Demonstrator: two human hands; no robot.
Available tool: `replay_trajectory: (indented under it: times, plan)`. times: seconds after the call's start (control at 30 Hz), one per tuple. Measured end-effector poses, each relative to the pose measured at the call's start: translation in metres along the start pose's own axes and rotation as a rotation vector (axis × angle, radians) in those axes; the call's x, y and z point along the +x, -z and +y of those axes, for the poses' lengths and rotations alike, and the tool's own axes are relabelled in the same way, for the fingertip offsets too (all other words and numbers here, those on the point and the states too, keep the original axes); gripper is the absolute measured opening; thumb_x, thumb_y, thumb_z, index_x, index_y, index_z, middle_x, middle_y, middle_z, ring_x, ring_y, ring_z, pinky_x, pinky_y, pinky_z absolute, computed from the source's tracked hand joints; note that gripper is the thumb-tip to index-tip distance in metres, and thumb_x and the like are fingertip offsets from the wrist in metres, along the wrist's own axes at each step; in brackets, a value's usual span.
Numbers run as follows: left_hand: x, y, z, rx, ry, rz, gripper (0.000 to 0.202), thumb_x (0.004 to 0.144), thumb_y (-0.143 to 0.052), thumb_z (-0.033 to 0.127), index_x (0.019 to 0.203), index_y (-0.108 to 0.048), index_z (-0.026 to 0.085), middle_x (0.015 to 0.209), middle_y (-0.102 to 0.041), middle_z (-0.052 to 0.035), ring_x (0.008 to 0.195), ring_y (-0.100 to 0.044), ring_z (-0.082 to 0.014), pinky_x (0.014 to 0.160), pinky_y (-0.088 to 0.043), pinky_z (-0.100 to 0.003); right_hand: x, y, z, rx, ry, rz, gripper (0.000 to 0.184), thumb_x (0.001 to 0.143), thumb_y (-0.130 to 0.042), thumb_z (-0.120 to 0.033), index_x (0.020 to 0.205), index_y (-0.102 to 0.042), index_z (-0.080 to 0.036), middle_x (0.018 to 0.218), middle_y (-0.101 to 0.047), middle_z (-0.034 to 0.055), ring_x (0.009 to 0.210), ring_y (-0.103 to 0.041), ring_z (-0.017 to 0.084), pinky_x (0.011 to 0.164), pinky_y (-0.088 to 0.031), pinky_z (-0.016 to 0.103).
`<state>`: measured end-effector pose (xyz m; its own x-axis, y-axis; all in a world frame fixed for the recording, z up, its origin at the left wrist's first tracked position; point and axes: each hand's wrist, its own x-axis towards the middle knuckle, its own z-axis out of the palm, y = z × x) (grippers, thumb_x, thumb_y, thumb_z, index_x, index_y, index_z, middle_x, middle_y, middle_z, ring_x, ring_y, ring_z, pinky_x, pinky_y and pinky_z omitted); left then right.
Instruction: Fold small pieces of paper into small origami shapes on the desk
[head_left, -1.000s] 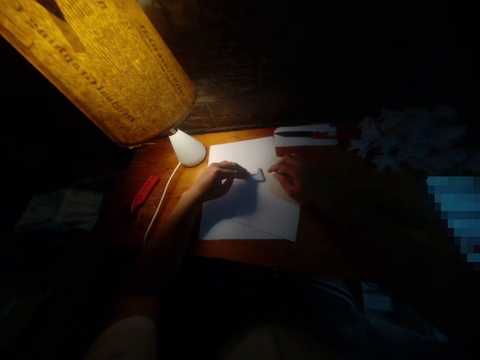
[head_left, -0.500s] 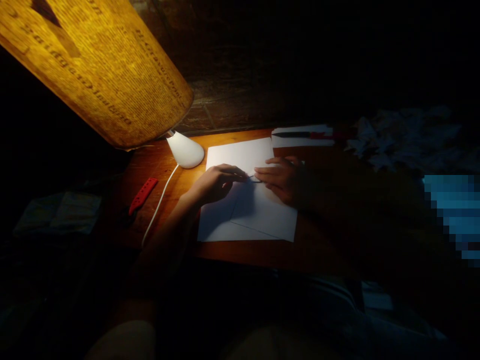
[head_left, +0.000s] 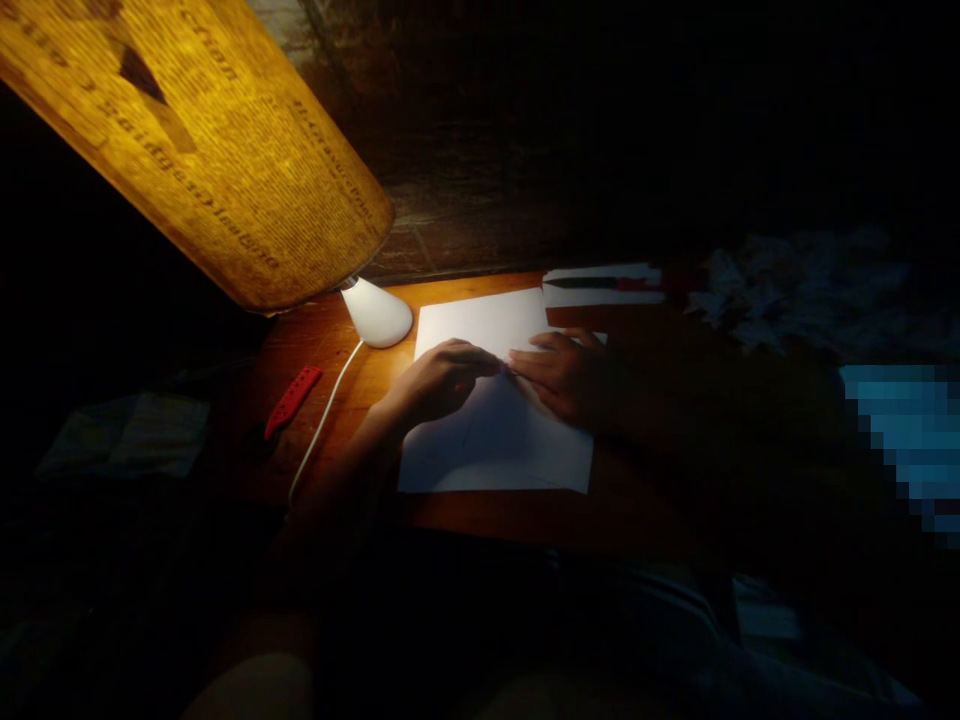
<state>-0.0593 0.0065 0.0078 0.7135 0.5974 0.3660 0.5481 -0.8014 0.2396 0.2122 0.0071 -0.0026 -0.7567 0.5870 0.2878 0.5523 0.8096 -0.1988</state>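
My left hand (head_left: 441,382) is over the white paper (head_left: 480,315) on the table, its fingers pressed together and pinching the paper near the middle. From the right, my right hand (head_left: 571,380) meets it, fingertips pressed down on the paper and almost touching those of the left. A thin straight edge or crease (head_left: 555,482) shows on the paper towards its near side, so a second layer seems to lie on top. Shadow under the palms hides the thumbs and the exact grip.
The lit lamp (head_left: 225,160) leans in at upper left on its white base (head_left: 379,315), its white cord (head_left: 324,420) running forward. A red-handled tool (head_left: 296,398) lies left. Behind, a red-and-black knife (head_left: 592,284) rests on more paper (head_left: 562,297). Crumpled or folded pale pieces (head_left: 787,285) are piled right.
My fingertips have come closer together over the paper, and the raised dark edge between them no longer shows. The whole view has shifted slightly, with things appearing a little lower.
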Motion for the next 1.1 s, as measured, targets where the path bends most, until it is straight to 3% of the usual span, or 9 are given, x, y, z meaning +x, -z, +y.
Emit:
replay_trajectory:
  times: [0.37,0.6,0.77,0.97,1.1]
  plan:
    - [0.0038,0.0031,0.0049,-0.031,-0.017,-0.067,0.045,0.089,-0.053,0.004,0.115,-0.082,0.026,0.114,-0.084,-0.0045,0.097,-0.08,-0.0201,0.095,-0.065,-0.04,0.0001,0.0059,-0.0019,-0.05,0.007,-0.058,0.049,0.095,-0.052,-0.014,0.142,-0.066,-0.017,0.152,-0.066,0.0075,0.134,-0.055,0.034,0.104,-0.035,0.05]
    - [0.0041,0.0016,0.0044,-0.008,0.02,0.044,0.045,0.088,-0.05,0.003,0.111,-0.081,0.025,0.11,-0.084,-0.0056,0.093,-0.079,-0.0181,0.088,-0.063,-0.037,0.0013,0.0078,-0.0038,-0.048,0.0,-0.063,0.05,0.094,-0.052,-0.013,0.143,-0.065,-0.017,0.151,-0.066,0.0064,0.135,-0.055,0.033,0.107,-0.034,0.05]
    - [0.0067,0.0037,0.003,-0.004,-0.02,0.012,0.04,0.088,-0.051,0.003,0.106,-0.081,0.023,0.105,-0.084,-0.006,0.096,-0.079,-0.0213,0.089,-0.062,-0.042,0.0032,0.0092,-0.0046,-0.043,0.007,-0.078,0.048,0.096,-0.051,-0.014,0.141,-0.066,-0.015,0.15,-0.067,0.0067,0.134,-0.055,0.033,0.109,-0.032,0.05]
    - [0.0019,0.0012,0.0,-0.01,-0.041,0.04,0.045,0.09,-0.052,0.002,0.116,-0.08,0.026,0.114,-0.083,-0.0068,0.107,-0.077,-0.0229,0.095,-0.063,-0.045,0.0056,0.0046,-0.0049,-0.032,0.012,-0.037,0.043,0.098,-0.05,-0.013,0.138,-0.067,-0.012,0.145,-0.07,0.0101,0.131,-0.056,0.032,0.109,-0.033,0.05]
    - [-0.0004,-0.0018,0.0007,-0.021,-0.027,0.042,0.046,0.091,-0.05,0.003,0.118,-0.08,0.025,0.118,-0.082,-0.0073,0.105,-0.078,-0.0216,0.093,-0.064,-0.041,0.0072,0.0033,-0.0053,-0.024,0.002,-0.034,0.044,0.098,-0.05,-0.011,0.138,-0.067,-0.012,0.143,-0.071,0.0103,0.13,-0.056,0.032,0.108,-0.033,0.048]
